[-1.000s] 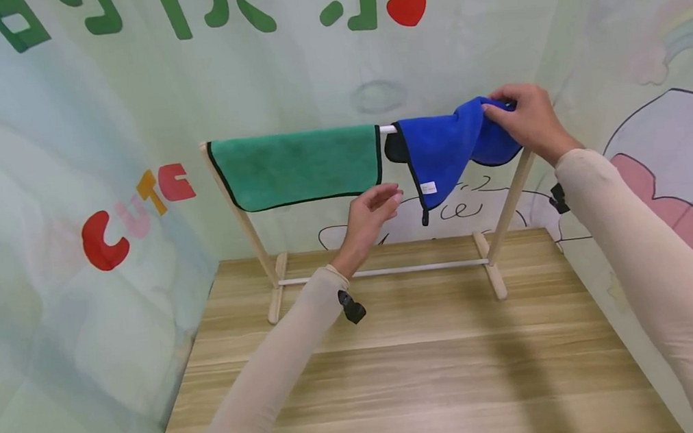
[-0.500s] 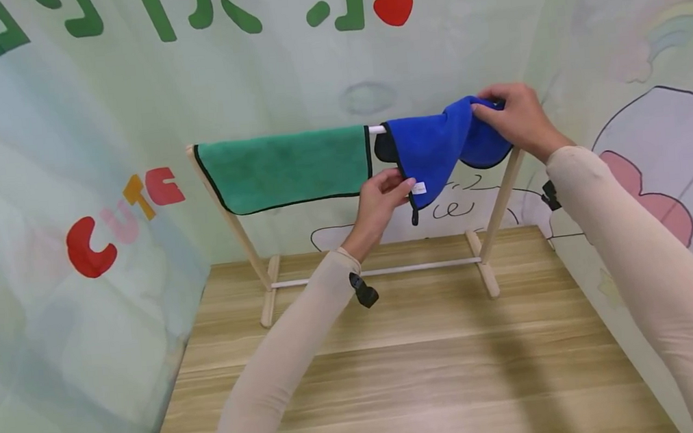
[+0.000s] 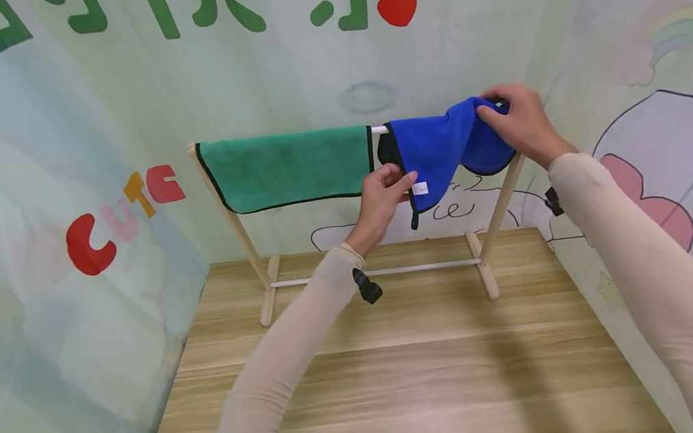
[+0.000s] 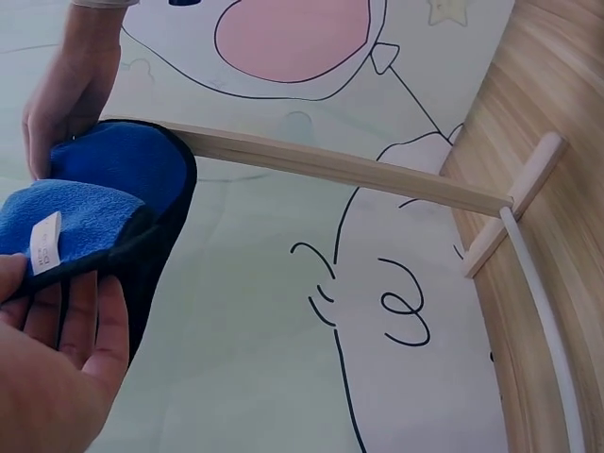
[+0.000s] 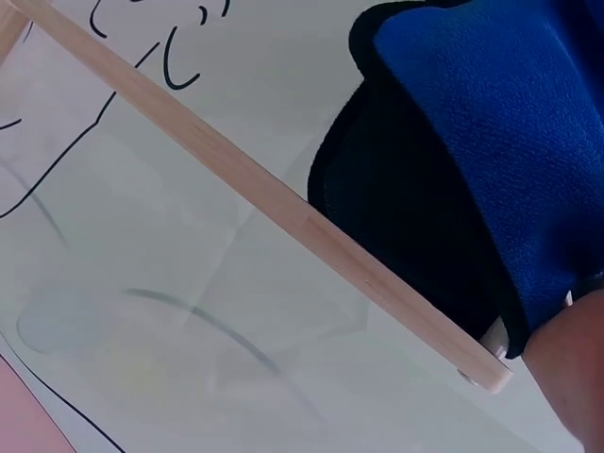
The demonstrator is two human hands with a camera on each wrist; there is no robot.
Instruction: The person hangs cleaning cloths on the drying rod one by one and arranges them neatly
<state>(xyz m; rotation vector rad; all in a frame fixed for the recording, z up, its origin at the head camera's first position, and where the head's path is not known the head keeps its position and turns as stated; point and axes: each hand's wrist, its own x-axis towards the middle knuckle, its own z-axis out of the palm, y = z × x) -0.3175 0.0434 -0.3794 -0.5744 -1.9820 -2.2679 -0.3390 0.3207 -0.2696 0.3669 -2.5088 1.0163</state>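
Note:
A blue towel (image 3: 429,144) with black edging hangs unevenly over the right part of the rack's white top rod (image 3: 379,130). My left hand (image 3: 378,200) pinches its left edge beside a white label (image 3: 420,189); in the left wrist view the thumb lies on the blue face and the fingers behind. My right hand (image 3: 524,122) holds the towel bunched at its top right corner, by the rack's right post (image 3: 505,206). In the right wrist view, the towel's dark inner side (image 5: 406,208) shows beside the post. A black loop (image 3: 415,221) dangles from the lowest corner.
A green towel (image 3: 287,169) with black edging lies smoothly over the left part of the rod. The wooden rack stands on feet (image 3: 483,266) at the back of a wood-grain table (image 3: 398,377). Printed cloth walls (image 3: 260,73) rise close behind and at both sides.
My left hand has moved right and up from below the green towel and taken the blue towel's left edge. The right hand keeps its hold at the top right.

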